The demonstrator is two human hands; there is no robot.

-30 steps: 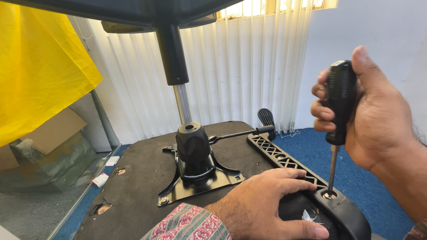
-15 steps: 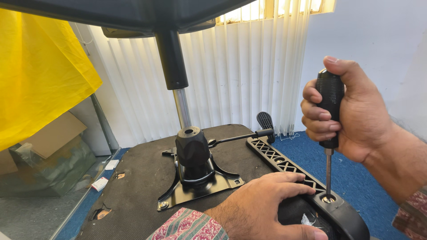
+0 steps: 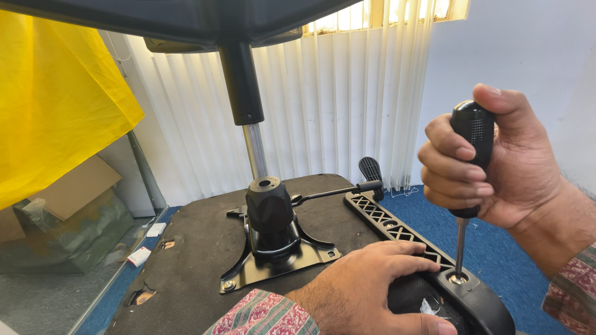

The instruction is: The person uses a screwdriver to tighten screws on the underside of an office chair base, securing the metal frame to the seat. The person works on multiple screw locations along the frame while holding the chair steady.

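Right hand [image 3: 496, 167] lowered, screwdriver [image 3: 470, 186] in armrest [image 3: 478, 298], left hand [image 3: 366, 291] steadying

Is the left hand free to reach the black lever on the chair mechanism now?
Probably yes: the left hand rests flat on the armrest, holding nothing, and bare seat underside lies between it and the lever.

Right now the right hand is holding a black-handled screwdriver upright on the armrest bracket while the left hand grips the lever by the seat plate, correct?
Not quite. In the head view the left hand presses on the black armrest, not the lever. The right hand does hold the screwdriver upright there.
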